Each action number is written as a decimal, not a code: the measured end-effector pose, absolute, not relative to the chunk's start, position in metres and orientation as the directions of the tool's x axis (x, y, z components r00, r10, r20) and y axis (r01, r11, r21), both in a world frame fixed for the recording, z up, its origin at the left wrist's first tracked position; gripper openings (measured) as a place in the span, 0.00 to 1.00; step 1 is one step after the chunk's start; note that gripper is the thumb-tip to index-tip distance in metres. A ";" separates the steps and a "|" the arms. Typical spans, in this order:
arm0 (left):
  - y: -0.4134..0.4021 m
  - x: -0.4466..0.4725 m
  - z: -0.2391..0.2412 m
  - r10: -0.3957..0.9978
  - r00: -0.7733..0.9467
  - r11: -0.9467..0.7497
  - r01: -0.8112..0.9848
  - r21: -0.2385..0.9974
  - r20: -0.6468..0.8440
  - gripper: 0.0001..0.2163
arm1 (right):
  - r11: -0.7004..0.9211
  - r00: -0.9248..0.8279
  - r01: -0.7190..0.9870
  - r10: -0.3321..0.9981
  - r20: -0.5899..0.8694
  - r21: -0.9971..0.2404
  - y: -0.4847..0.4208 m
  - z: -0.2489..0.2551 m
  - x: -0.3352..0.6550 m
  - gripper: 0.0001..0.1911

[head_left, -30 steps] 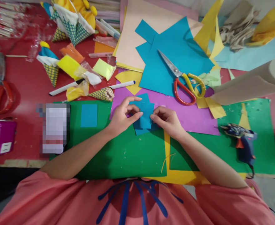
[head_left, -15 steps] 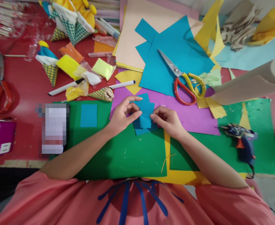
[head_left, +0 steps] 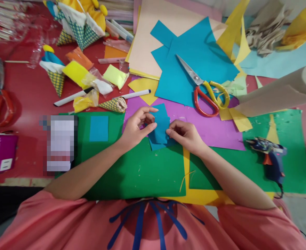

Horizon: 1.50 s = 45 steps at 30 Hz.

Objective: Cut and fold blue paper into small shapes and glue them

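Between my hands is a small rectangle of blue paper (head_left: 161,130), held above a larger blue paper scrap that it partly hides. My right hand (head_left: 186,134) pinches its right edge between thumb and curled forefinger. On the left edge, my left hand (head_left: 136,127) grips with bent fingers and thumb; part of that grip is hidden. A separate blue paper square (head_left: 99,128) lies to the left on the green mat (head_left: 142,173). Beyond my hands, scissors (head_left: 203,85) with one red and one yellow handle rest on a big blue sheet (head_left: 186,66).
A blue glue gun (head_left: 273,156) lies on the right, below a paper roll (head_left: 278,95). Purple paper (head_left: 210,130) sits under the work. At left are a blurred-out phone (head_left: 61,142), clay packets (head_left: 77,74), a marker (head_left: 136,93) and cone-shaped crafts (head_left: 53,71).
The small blue paper has tilted slightly between my fingers. My right hand has shifted a touch to the left; my left hand stays nearly still.
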<state>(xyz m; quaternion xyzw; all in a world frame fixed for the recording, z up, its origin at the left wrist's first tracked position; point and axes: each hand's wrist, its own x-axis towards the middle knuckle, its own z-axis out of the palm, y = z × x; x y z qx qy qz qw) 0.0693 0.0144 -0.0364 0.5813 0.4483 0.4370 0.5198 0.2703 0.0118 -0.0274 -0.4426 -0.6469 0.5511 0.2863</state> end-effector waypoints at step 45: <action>0.012 0.069 -0.034 0.954 0.300 -0.090 0.336 0.938 -0.016 0.13 | -0.126 -0.354 0.081 0.923 -0.147 -0.989 0.012 -0.029 0.270 0.14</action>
